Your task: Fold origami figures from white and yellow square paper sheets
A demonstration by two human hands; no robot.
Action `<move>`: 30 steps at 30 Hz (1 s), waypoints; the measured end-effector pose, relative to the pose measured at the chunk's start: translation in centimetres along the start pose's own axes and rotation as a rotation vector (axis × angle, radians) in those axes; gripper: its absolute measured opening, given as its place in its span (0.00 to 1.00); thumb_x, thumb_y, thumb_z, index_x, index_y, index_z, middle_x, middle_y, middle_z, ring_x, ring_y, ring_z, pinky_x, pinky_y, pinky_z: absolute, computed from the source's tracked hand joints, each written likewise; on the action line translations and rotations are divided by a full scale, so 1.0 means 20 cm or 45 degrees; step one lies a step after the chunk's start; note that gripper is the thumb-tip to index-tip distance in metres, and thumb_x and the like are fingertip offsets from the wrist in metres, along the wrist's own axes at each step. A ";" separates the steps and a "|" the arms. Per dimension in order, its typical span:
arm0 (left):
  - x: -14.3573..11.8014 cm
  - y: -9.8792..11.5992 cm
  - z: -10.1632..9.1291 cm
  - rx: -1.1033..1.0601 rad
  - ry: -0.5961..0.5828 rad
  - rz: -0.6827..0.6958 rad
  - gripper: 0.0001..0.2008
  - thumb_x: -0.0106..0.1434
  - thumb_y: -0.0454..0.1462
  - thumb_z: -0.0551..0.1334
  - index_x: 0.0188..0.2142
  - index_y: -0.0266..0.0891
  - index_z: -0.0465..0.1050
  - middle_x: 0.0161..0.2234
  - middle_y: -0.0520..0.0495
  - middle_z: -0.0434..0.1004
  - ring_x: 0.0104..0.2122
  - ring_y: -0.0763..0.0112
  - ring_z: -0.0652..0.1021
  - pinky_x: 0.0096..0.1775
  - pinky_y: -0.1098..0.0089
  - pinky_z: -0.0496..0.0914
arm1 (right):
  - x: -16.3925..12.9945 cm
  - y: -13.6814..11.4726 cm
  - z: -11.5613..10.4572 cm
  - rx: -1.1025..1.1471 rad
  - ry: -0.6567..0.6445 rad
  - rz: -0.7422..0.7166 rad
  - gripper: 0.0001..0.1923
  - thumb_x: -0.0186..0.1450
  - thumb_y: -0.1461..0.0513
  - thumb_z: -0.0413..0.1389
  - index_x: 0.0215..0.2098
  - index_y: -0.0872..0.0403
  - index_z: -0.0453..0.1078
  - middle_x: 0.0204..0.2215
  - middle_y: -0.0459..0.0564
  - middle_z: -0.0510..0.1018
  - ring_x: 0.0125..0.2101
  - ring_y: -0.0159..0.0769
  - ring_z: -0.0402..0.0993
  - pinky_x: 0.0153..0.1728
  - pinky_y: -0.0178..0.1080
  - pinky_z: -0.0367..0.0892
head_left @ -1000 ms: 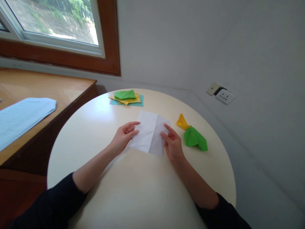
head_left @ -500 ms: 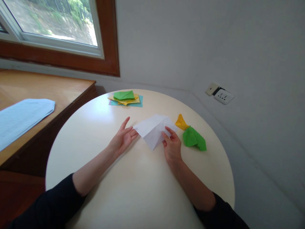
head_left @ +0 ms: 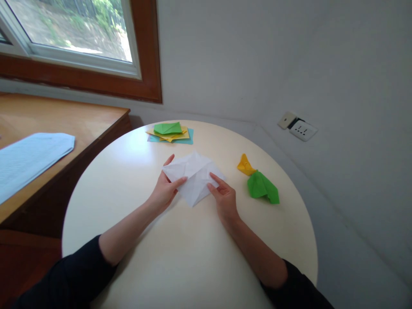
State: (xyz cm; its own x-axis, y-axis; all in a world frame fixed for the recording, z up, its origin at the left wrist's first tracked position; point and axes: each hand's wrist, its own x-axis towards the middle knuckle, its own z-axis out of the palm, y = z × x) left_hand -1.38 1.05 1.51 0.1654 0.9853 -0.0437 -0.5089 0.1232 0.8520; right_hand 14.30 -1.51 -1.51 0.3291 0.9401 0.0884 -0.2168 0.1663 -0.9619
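A creased sheet of white paper [head_left: 196, 174] is held between my two hands above the round table. My left hand [head_left: 166, 186] grips its left side, thumb on top and the other fingers mostly hidden behind the sheet. At the right edge my right hand [head_left: 225, 197] pinches the paper between thumb and fingers. One corner of the sheet points down toward me. To the right of my right hand lie a folded green paper [head_left: 262, 187] and, touching or nearly touching it, a small yellow folded paper [head_left: 246, 165].
On the far side of the round white table [head_left: 193, 257] lies a stack of coloured papers [head_left: 169, 132], green on top. A wooden desk [head_left: 96, 115] with a pale blue cloth-like item [head_left: 35, 159] stands at left. Wall sockets [head_left: 302, 129] are at right.
My left hand has gone from open beside the sheet to gripping its left side. The white paper and my right hand have moved left, and the sheet lies flatter.
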 end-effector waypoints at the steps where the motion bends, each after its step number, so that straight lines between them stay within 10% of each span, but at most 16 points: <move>1: 0.00 0.00 0.00 0.009 0.012 0.007 0.46 0.44 0.32 0.69 0.59 0.49 0.47 0.48 0.47 0.71 0.44 0.67 0.73 0.41 0.71 0.69 | 0.00 0.00 0.00 0.030 -0.013 -0.003 0.20 0.47 0.61 0.64 0.39 0.52 0.74 0.37 0.47 0.79 0.38 0.37 0.73 0.45 0.43 0.67; 9: 0.05 0.11 -0.07 0.095 0.003 -0.009 0.29 0.48 0.36 0.66 0.50 0.39 0.63 0.28 0.50 0.75 0.24 0.76 0.73 0.26 0.77 0.67 | 0.04 -0.05 -0.06 0.134 -0.086 0.140 0.17 0.45 0.63 0.64 0.36 0.51 0.75 0.32 0.45 0.79 0.32 0.32 0.72 0.38 0.39 0.67; 16: 0.06 0.12 -0.10 0.434 -0.338 -0.083 0.26 0.48 0.39 0.67 0.48 0.41 0.68 0.31 0.49 0.76 0.26 0.74 0.74 0.26 0.76 0.66 | 0.07 -0.09 -0.10 0.134 -0.114 0.213 0.11 0.44 0.63 0.62 0.29 0.51 0.76 0.29 0.45 0.78 0.30 0.30 0.70 0.31 0.34 0.65; 30: 0.03 0.01 -0.05 0.198 -0.174 -0.164 0.21 0.42 0.36 0.71 0.38 0.36 0.75 0.27 0.49 0.78 0.25 0.75 0.74 0.29 0.75 0.67 | 0.02 -0.06 -0.04 0.186 -0.270 0.205 0.21 0.43 0.60 0.66 0.38 0.48 0.74 0.40 0.46 0.77 0.39 0.37 0.72 0.40 0.39 0.70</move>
State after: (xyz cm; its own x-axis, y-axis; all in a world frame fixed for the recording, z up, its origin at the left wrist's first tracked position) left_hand -2.18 1.80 1.10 0.3388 0.9360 -0.0952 -0.3419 0.2168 0.9144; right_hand 15.46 -1.56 -0.57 0.0842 0.9964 0.0047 -0.3854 0.0369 -0.9220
